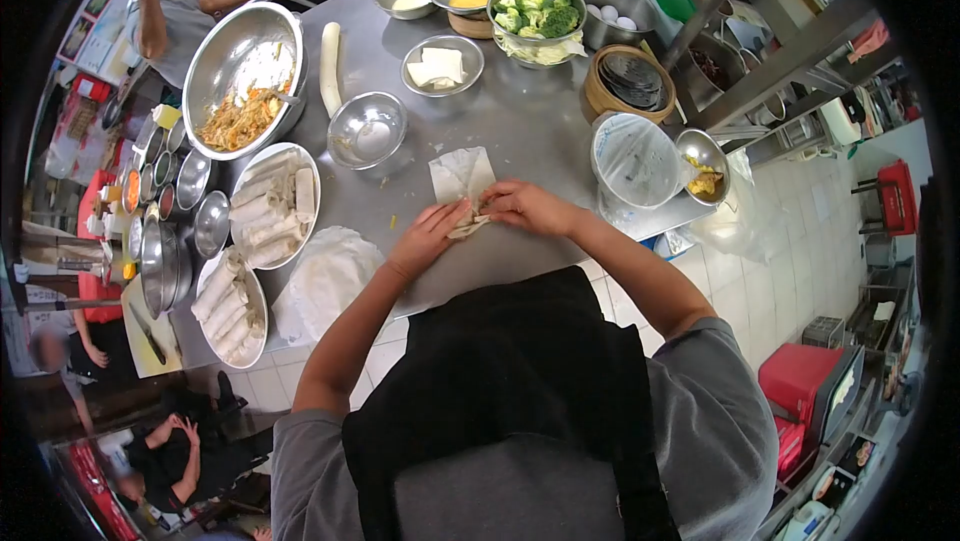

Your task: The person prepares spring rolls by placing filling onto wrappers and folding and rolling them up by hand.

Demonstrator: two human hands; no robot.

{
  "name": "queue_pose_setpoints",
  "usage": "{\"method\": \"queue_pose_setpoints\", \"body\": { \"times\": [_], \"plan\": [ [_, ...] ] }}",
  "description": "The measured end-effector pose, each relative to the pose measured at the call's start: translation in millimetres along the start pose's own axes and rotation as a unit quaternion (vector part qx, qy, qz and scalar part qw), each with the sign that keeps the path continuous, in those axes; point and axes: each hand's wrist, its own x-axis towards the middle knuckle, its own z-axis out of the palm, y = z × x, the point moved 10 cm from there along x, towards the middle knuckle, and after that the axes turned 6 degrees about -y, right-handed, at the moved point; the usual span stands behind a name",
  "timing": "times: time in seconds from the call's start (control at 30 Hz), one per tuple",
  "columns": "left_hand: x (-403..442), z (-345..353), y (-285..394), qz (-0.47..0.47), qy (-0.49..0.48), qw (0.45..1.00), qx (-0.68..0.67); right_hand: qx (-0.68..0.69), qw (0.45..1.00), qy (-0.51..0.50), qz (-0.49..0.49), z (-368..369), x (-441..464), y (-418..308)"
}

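Observation:
A pale spring roll wrapper (462, 169) lies on the steel table in front of me, its far part flat and its near end folded over. My left hand (438, 233) grips the left side of that folded end, fingertips pressed together on it. At the right side, my right hand (525, 207) pinches the same end, its fingers curled. Any filling inside is hidden by the fingers and the folds. To the left, finished spring rolls (268, 211) are stacked on an oval plate, and more spring rolls (226, 313) lie on a second plate nearer me.
A large bowl (215, 41) of shredded filling stands left, near a small steel bowl (368, 131) and a wrapper stack (330, 276). Broccoli (540, 11), a bamboo steamer (590, 91) and a plastic-covered tub (635, 161) stand right. Other people (175, 451) are at left.

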Motion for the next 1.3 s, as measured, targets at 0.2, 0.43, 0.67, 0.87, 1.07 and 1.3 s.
{"method": "queue_pose_setpoints", "body": {
  "times": [0.2,0.43,0.67,0.87,1.07,1.3],
  "plan": [
    [6,-8,8,-0.037,-0.005,0.999,-0.028,0.033,0.999,-0.022,-0.005,-8,9,1],
    [16,-17,3,-0.031,0.045,0.993,-0.105,0.101,0.994,-0.015,0.029,-12,11,13],
    [20,-17,-17,-0.085,0.096,0.968,-0.214,0.141,0.983,-0.014,0.119,-12,12,35],
    [19,-12,-30,-0.159,0.096,0.945,-0.268,0.137,0.976,-0.022,0.166,-14,14,42],
    [19,-17,-29,-0.171,0.141,0.939,-0.264,0.115,0.982,-0.022,0.150,-11,23,56],
    [17,-14,-29,-0.192,0.163,0.939,-0.236,0.101,0.987,-0.008,0.127,-12,31,53]
  ]
}}
